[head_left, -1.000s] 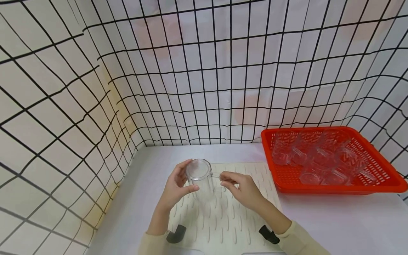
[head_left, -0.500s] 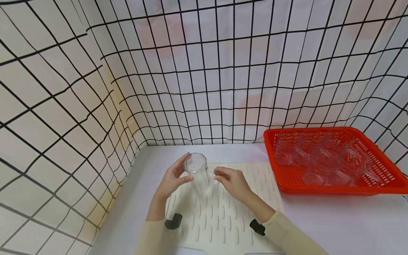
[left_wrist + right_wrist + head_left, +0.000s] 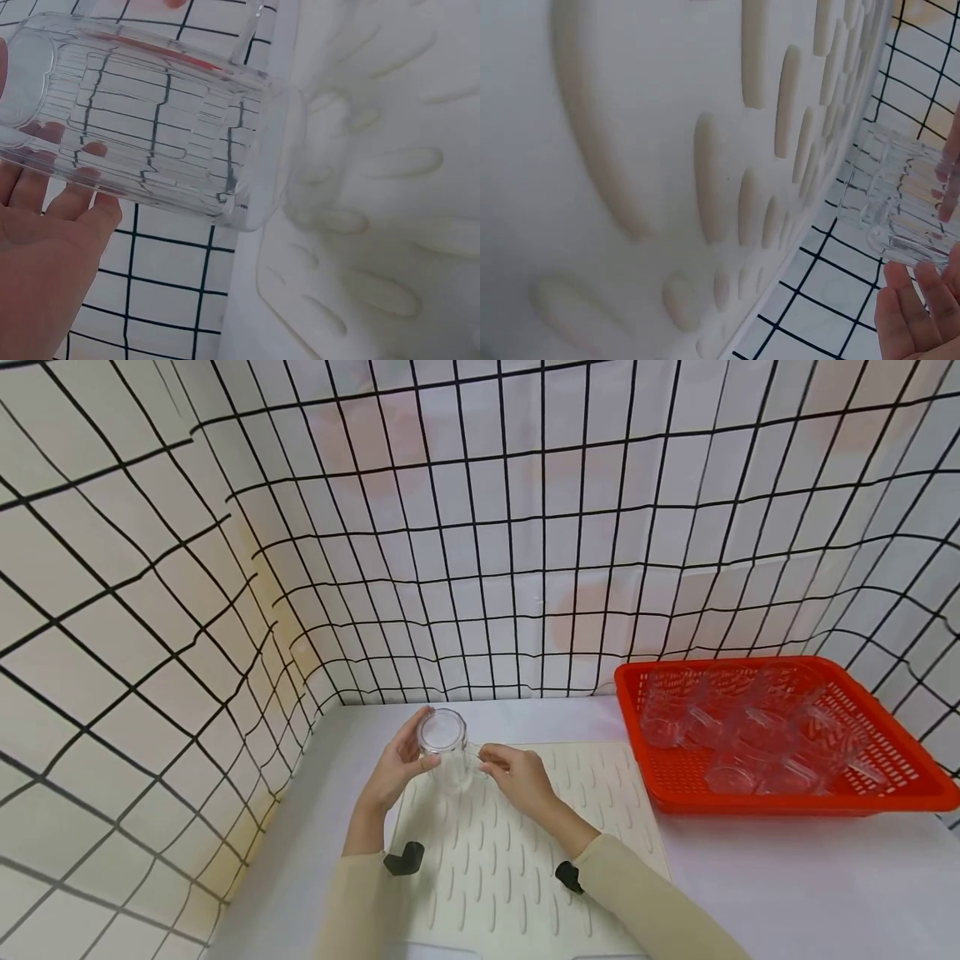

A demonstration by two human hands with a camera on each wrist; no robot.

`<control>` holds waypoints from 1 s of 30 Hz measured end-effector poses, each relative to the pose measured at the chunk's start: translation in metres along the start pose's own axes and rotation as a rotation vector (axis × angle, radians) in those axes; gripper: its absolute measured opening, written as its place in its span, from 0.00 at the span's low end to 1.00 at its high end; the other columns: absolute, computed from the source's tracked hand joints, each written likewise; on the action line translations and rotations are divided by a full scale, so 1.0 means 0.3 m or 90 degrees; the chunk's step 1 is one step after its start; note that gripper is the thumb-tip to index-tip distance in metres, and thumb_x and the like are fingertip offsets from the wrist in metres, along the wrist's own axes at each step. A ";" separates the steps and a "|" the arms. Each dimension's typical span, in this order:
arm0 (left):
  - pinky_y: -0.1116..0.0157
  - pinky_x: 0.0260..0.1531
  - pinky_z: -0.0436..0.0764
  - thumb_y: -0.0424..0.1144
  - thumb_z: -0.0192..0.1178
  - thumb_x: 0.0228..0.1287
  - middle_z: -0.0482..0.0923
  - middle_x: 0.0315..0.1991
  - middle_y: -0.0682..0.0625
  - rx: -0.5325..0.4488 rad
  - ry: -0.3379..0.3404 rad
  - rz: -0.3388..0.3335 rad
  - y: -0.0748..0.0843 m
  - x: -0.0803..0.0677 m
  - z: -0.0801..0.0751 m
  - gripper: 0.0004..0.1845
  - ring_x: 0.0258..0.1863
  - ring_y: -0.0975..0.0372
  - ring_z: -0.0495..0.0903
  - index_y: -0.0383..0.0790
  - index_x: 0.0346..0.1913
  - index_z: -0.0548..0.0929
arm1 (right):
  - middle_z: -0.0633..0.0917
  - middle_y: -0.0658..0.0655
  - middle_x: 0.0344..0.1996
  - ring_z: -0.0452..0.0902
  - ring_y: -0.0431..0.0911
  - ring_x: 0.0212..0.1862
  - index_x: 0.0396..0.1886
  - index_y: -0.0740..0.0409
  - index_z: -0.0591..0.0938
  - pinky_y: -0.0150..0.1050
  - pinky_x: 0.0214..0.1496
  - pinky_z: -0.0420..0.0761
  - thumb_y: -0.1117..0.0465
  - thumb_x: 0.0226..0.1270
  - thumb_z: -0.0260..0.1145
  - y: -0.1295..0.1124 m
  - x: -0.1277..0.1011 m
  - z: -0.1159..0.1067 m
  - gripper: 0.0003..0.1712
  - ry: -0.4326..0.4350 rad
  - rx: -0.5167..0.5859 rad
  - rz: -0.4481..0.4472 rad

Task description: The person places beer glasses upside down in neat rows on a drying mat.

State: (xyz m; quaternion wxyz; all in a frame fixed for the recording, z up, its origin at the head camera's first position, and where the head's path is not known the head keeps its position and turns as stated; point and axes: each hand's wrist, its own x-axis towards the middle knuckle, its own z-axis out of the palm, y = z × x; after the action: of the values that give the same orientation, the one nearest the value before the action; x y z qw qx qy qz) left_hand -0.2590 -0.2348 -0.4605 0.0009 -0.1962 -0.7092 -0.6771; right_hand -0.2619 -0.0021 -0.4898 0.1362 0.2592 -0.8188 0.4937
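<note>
Reading left to right, I have the left hand (image 3: 390,772) with thumb and fingers wrapped round a clear, glass-like handled mug (image 3: 448,745), base up at the 11 o'clock corner of a cream rectangular mat with raised oblong ridges (image 3: 525,868), while the right hand (image 3: 519,777) pinches its handle at 4 o'clock. I judge this step to be two-handed placing; the next move calls for a level rim, whose contact I can't tell. At 2 o'clock, a red slotted plastic basket (image 3: 750,806) holds more clear mugs (image 3: 757,731).
</note>
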 end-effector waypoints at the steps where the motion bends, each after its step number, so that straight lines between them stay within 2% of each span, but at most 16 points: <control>1: 0.53 0.73 0.44 0.20 0.61 0.60 0.49 0.77 0.43 -0.003 0.005 -0.002 -0.002 0.004 -0.001 0.44 0.76 0.52 0.47 0.37 0.77 0.52 | 0.88 0.58 0.41 0.86 0.51 0.41 0.47 0.63 0.85 0.37 0.41 0.85 0.67 0.62 0.69 0.000 0.005 0.004 0.13 0.003 -0.002 0.002; 9: 0.52 0.72 0.49 0.19 0.61 0.59 0.50 0.76 0.42 -0.041 0.036 -0.026 -0.029 0.015 0.000 0.44 0.75 0.51 0.48 0.37 0.76 0.54 | 0.88 0.60 0.41 0.86 0.53 0.41 0.44 0.65 0.85 0.38 0.40 0.85 0.69 0.61 0.70 0.033 0.028 0.034 0.11 0.006 0.012 0.021; 16: 0.52 0.73 0.47 0.18 0.59 0.60 0.50 0.76 0.43 -0.046 0.065 -0.039 -0.066 0.016 -0.013 0.42 0.75 0.52 0.47 0.37 0.76 0.55 | 0.87 0.62 0.42 0.86 0.54 0.43 0.46 0.70 0.82 0.36 0.43 0.84 0.70 0.62 0.68 0.043 0.039 0.065 0.13 -0.001 0.019 0.033; 21: 0.50 0.72 0.45 0.21 0.59 0.62 0.49 0.76 0.42 -0.043 0.074 -0.041 -0.065 0.033 -0.008 0.42 0.75 0.51 0.47 0.37 0.76 0.53 | 0.88 0.61 0.40 0.86 0.54 0.42 0.45 0.68 0.82 0.43 0.43 0.85 0.70 0.63 0.68 0.018 0.050 0.057 0.11 -0.004 0.001 0.044; 25: 0.49 0.72 0.42 0.22 0.61 0.62 0.49 0.76 0.40 -0.025 0.092 -0.055 -0.062 0.046 0.001 0.42 0.76 0.51 0.45 0.37 0.76 0.52 | 0.87 0.60 0.41 0.85 0.54 0.44 0.49 0.66 0.81 0.47 0.47 0.83 0.68 0.63 0.68 0.016 0.056 0.049 0.15 -0.037 -0.016 0.075; 30: 0.47 0.72 0.41 0.21 0.61 0.61 0.48 0.76 0.37 -0.029 0.112 -0.074 -0.049 0.047 0.010 0.43 0.76 0.49 0.43 0.34 0.76 0.51 | 0.85 0.59 0.48 0.83 0.54 0.49 0.61 0.63 0.77 0.49 0.51 0.81 0.64 0.63 0.69 0.022 0.059 0.040 0.26 -0.093 -0.040 0.113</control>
State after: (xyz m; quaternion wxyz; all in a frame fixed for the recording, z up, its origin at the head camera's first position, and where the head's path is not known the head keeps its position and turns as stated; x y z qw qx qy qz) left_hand -0.2753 -0.2280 -0.4712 0.0192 -0.0947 -0.7010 -0.7066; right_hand -0.2798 -0.0152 -0.4920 0.0402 0.2164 -0.8612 0.4581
